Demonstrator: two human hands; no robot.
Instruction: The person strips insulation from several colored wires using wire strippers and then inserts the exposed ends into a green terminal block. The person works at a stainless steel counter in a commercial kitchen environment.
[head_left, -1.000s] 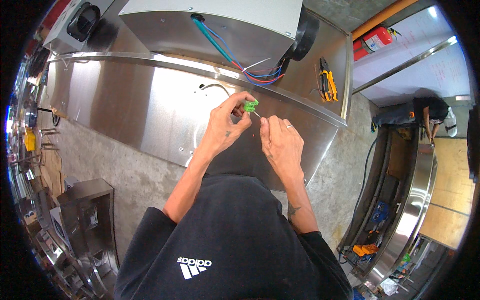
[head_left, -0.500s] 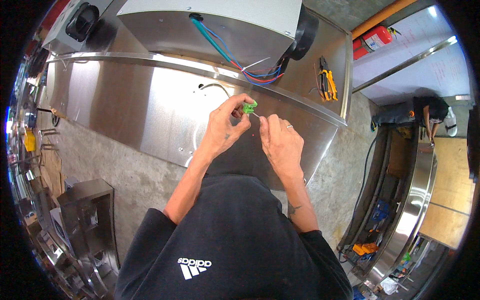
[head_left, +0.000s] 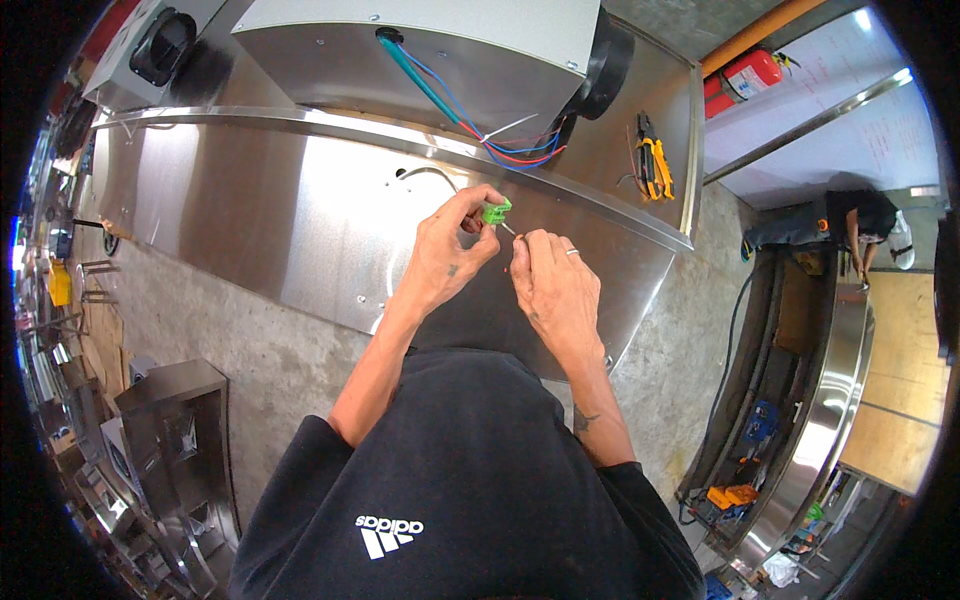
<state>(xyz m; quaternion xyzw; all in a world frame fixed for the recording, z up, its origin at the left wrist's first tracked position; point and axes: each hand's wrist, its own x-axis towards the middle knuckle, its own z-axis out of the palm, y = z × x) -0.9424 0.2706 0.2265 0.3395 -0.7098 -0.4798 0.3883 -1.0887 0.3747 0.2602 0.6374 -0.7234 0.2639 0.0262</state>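
Between the thumb and fingers of my left hand (head_left: 455, 245) is a small green terminal block (head_left: 496, 212). A grey cable (head_left: 430, 170) comes out of a hole in the steel panel (head_left: 250, 190) and runs behind that hand; where it ends is hidden. My right hand (head_left: 558, 285) is closed round what looks like a small screwdriver (head_left: 509, 230). Only its thin shaft shows, its tip at the lower edge of the block; the fingers cover most of the handle. Both hands are above the steel panel.
Beyond the panel's raised lip stands a metal box (head_left: 420, 60) with a bundle of blue and red wires (head_left: 510, 152). Yellow-and-black pliers (head_left: 655, 165) lie to its right. A co-worker (head_left: 830, 225) bends over a steel-edged bench at far right. Steel housings (head_left: 175, 400) stand at lower left.
My right hand has shifted slightly left and down, and its fingers have rolled round the handle. The left hand and the terminal block have barely moved.
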